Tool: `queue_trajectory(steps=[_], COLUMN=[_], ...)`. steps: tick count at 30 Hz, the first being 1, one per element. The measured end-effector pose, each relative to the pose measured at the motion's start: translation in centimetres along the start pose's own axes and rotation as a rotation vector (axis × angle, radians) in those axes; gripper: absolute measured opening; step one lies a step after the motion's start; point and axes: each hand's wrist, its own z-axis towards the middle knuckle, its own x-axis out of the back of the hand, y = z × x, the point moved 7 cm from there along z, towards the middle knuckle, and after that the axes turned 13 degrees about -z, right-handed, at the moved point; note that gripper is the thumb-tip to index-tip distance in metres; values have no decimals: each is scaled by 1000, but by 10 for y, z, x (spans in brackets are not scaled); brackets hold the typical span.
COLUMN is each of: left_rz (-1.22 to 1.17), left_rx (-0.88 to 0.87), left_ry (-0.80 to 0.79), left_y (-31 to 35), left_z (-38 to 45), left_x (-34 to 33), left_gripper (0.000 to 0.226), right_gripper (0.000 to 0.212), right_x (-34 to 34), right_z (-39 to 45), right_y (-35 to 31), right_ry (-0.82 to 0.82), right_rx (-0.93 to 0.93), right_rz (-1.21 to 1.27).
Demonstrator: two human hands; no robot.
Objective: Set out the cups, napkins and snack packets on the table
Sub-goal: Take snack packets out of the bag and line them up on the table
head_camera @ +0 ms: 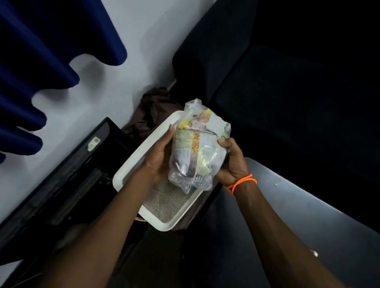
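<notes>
A clear plastic bag [197,145] stuffed with several colourful snack packets is held up between both hands, above a white tray [129,165]. My left hand [158,158] cups the bag's left side, fingers curled round it. On the bag's right side my right hand [231,161] grips it, thumb on the front; an orange bead bracelet [242,182] circles that wrist. The tray has a grey woven mat [167,200] lying in it. No cups or napkins are in view.
A dark sofa [290,86] fills the right side. Brown cloth [153,110] lies bunched by the white wall behind the tray. A black flat screen [63,180] leans along the wall at left, below a blue curtain [31,63]. A grey curved surface [316,204] lies at lower right.
</notes>
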Motion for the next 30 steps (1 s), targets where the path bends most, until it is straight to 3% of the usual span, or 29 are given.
queue_trajectory(steps=[2, 5, 7, 10, 12, 14, 17, 22, 27, 30], left_rz=[23, 235, 289, 345, 656, 928, 994, 640, 726, 817], left_rx=[49, 201, 328, 372, 317, 263, 227, 343, 371, 235], left_ry=[50, 165, 123, 31, 43, 89, 99, -16, -131, -56], left_y=[-31, -86, -117, -149, -159, -166, -178, -205, -230, -231], left_z=[-5, -11, -12, -8, -4, -3, -8, -27, -41, -47], left_x=[-16, -27, -45, -73, -76, -74, -79, -106, -123, -128], left_gripper=[51, 33, 30, 42, 57, 72, 78, 21, 18, 28], right_gripper=[65, 45, 30, 19, 18, 15, 33, 36, 60, 55], right_x=[14, 43, 72, 127, 159, 180, 195, 206, 185, 183], right_z=[-25, -65, -90, -125, -152, -177, -204, -223, -229, -246], right_y=[0, 2, 7, 3, -5, -3, 9, 21, 41, 26], right_ry=[-11, 71, 223, 583, 811, 926, 936, 939, 592, 780], right_rx=[48, 82, 58, 59, 46, -22, -99, -65, -114, -19], right_rz=[45, 31, -30, -365, -537, -527, -430, -351, -283, -449])
